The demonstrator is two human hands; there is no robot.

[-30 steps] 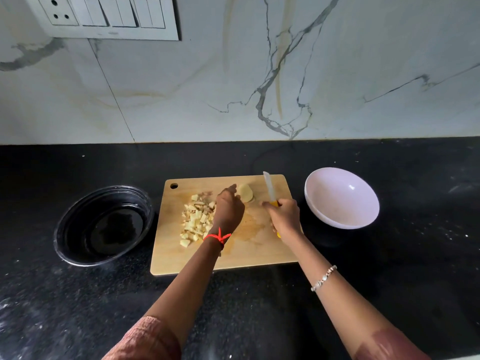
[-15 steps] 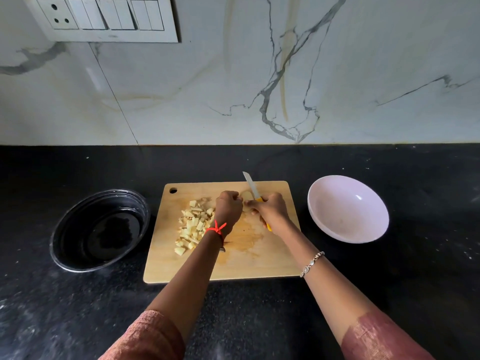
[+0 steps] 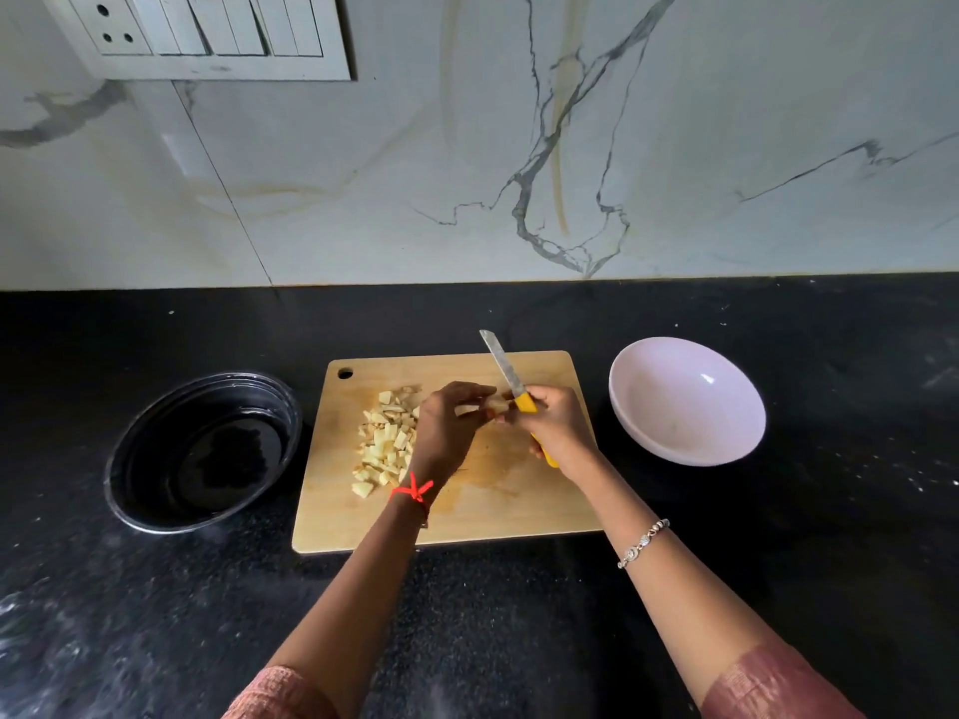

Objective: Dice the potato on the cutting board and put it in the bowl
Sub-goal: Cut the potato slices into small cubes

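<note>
A wooden cutting board point(image 3: 519, 505) lies on the black counter. A pile of diced potato point(image 3: 385, 442) sits on its left half. My left hand point(image 3: 447, 433) pinches a small pale potato piece point(image 3: 494, 405) just above the board's middle. My right hand point(image 3: 558, 427) grips a knife point(image 3: 506, 368) by its yellow handle, and its fingertips touch the same piece. The blade points up and away to the left. An empty white bowl point(image 3: 686, 402) stands right of the board.
A black round bowl point(image 3: 205, 451) sits left of the board, nothing visible in it. The marble wall with a switch panel point(image 3: 207, 33) rises behind the counter. A wet stain marks the board's middle.
My left hand lifted the potato piece off the board's far side and my right hand closed in to meet it; the knife blade swung from upright to leaning left.
</note>
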